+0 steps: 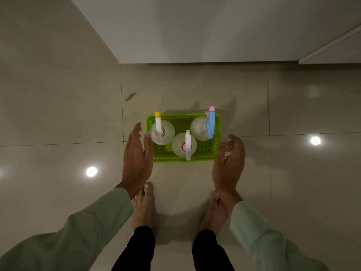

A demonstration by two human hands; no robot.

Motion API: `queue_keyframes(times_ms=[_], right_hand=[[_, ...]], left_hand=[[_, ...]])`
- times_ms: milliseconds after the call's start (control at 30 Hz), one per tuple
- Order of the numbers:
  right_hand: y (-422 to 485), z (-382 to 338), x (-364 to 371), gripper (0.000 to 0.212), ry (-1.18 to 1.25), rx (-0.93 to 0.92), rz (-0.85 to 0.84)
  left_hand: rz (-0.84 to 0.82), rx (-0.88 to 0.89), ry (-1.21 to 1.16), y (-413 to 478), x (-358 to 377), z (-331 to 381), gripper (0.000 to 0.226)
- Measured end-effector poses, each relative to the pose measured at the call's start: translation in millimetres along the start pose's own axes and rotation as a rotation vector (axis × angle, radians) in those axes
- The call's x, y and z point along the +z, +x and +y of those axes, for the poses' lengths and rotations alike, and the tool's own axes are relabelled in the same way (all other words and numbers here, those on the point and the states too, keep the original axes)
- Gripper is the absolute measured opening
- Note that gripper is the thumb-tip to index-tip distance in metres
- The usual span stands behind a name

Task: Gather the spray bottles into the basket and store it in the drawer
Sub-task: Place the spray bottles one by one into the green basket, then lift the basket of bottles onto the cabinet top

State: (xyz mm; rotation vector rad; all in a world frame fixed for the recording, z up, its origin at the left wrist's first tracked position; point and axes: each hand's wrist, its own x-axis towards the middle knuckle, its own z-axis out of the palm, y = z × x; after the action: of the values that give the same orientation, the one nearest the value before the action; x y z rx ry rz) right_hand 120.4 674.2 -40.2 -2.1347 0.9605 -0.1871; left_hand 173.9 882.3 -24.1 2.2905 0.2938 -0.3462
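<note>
A bright green plastic basket (pixel 203 155) stands on the tiled floor in front of my bare feet. Three clear spray bottles stand upright inside it: one with a white and yellow trigger head (pixel 158 127) at the left, one with a white head (pixel 187 146) in the middle front, one with a blue and pink head (pixel 211 123) at the right. My left hand (pixel 137 157) hovers beside the basket's left wall, fingers spread, thumb close to the rim. My right hand (pixel 229 163) is beside the right wall, fingers curled and apart, holding nothing.
A white cabinet front (pixel 195 30) rises just beyond the basket, with a panel edge or seam at the upper right (pixel 330 47). Glossy beige floor tiles (pixel 58 114) reflect ceiling lights. My two bare feet (pixel 141 208) stand close behind the basket.
</note>
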Motion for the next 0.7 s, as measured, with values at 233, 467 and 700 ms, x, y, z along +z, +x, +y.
queue_keyframes(times_ms=[233, 467, 700], right_hand=[[37.6, 55.0, 25.2, 0.063, -0.087, 0.146, -0.372], [53.5, 76.2, 45.2, 0.059, -0.131, 0.012, -0.413], [54.3, 60.4, 31.5, 0.039, -0.186, -0.051, -0.401]], left_hand=[[-0.151, -0.183, 0.111, 24.8, 30.2, -30.9, 0.075], [-0.15, -0.149, 0.127, 50.9, 51.6, -49.2, 0.066], [-0.114, -0.138, 0.121, 42.5, 38.3, -29.9, 0.061]])
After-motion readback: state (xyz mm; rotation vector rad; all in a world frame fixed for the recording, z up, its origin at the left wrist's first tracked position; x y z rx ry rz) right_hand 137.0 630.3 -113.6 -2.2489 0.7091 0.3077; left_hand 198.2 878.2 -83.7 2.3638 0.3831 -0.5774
